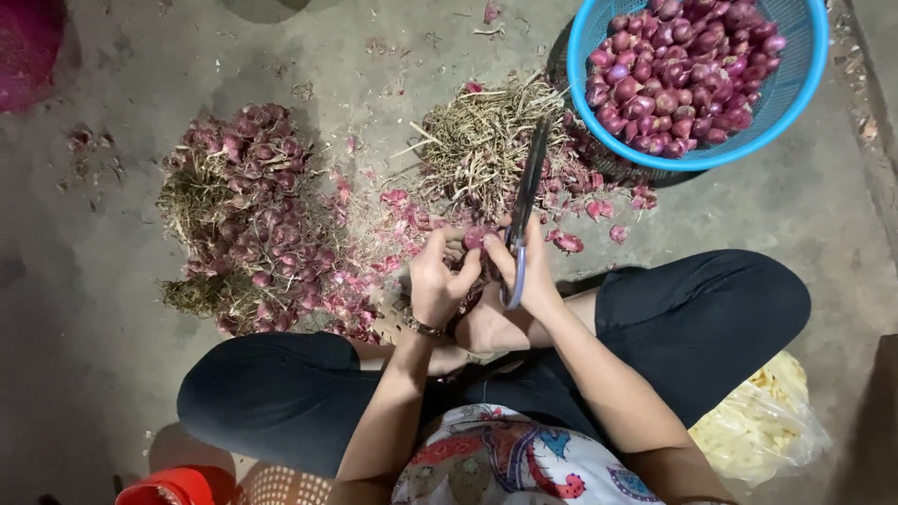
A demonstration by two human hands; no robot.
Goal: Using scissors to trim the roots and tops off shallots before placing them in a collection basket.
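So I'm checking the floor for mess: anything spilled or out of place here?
Yes: loose purple shallot skins lie scattered on the grey concrete floor beyond the trimmed heap, near the round blue plastic basket.

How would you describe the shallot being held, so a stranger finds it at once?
Start at the blue basket of trimmed shallots, then go down-left to the two hands. The shallot sits at the left hand fingertips, beside the scissors in the right hand. Unlike the piled ones, it is held alone.
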